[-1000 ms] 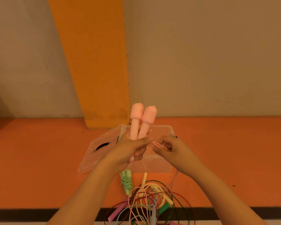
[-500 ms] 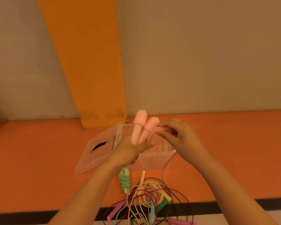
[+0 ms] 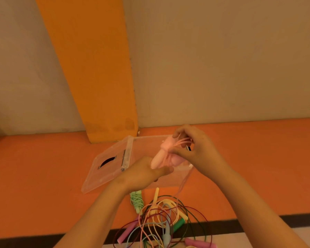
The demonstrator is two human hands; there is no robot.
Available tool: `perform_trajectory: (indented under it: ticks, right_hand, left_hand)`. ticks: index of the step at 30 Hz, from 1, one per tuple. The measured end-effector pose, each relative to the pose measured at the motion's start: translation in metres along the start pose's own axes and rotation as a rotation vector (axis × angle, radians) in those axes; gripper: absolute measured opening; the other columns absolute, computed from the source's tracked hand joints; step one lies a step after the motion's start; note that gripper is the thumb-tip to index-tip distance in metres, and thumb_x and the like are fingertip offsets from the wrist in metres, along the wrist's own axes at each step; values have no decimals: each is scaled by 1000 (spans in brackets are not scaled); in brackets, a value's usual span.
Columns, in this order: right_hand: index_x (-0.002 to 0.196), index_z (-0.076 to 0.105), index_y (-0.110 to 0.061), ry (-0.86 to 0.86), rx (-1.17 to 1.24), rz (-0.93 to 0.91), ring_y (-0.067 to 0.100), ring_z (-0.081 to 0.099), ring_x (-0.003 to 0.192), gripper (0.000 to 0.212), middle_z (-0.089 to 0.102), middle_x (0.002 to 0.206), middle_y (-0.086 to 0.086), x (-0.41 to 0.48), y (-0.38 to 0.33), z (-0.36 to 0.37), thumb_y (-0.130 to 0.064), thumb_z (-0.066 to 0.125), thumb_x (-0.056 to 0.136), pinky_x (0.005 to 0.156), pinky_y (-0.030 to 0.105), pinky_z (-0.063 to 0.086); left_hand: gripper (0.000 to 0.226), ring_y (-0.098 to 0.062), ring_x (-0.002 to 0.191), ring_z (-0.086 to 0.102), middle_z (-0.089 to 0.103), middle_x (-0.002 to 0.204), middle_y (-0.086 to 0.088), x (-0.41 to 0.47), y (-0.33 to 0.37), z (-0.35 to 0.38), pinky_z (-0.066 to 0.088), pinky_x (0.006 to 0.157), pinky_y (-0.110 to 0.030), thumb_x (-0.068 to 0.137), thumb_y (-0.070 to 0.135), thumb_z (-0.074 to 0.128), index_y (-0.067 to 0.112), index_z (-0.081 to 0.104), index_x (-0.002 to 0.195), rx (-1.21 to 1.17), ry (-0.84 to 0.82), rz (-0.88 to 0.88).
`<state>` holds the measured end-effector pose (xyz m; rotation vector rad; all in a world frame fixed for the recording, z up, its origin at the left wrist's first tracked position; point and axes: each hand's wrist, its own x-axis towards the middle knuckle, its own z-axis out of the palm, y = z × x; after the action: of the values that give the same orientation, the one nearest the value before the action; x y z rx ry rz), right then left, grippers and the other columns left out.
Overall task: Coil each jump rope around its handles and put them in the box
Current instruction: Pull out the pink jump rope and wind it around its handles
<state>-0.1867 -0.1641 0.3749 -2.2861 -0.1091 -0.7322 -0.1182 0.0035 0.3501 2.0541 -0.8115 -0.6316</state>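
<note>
My left hand [image 3: 141, 174] grips the lower ends of two pale pink jump rope handles [image 3: 160, 155], held side by side and tilted to the right over the clear plastic box [image 3: 145, 145]. My right hand [image 3: 195, 147] pinches the thin pink rope [image 3: 182, 141] beside the handle tops; a few turns lie around the handles. The loose rope hangs down past the box's right side to the floor. The box's lid [image 3: 106, 167] lies open to the left.
A light green coiled rope [image 3: 136, 201] lies on the orange floor in front of the box. Nearer me sits a tangle of several ropes [image 3: 165, 222] in yellow, green, pink, blue and dark red. An orange pillar [image 3: 97, 77] and a beige wall stand behind.
The pink handles have tipped from upright to leaning right. My right hand has carried the rope from below the handles up and round their tops, adding turns.
</note>
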Motion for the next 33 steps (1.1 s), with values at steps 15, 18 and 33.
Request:
perform_trajectory:
  ticks: [15, 18, 33]
  right_hand:
    - [68, 39, -31, -177, -240, 152, 5, 39, 53, 45, 45, 59, -9, -3, -1, -1, -48, 80, 65, 49, 29, 25]
    - [73, 44, -31, -182, -399, 237, 9, 47, 59, 48, 48, 66, -9, -4, -1, -2, -66, 73, 60, 49, 31, 27]
    - [91, 68, -19, -195, 326, 266, 5, 60, 93, 13, 68, 100, -4, -3, -7, -4, -22, 74, 81, 80, 18, 45]
  left_hand:
    - [44, -16, 57, 40, 47, 65, -2, -8, -7, -7, 30, 58, -31, 87, 51, 62, 7, 59, 82, 301, -213, -25]
    - [39, -14, 56, 40, 47, 65, 1, -10, -7, -8, 31, 57, -30, 91, 47, 59, 9, 60, 84, 324, -240, -37]
    - [19, -10, 44, 22, 29, 56, 2, -16, 12, -6, 18, 39, -20, 99, 22, 50, 11, 56, 85, -170, -355, -61]
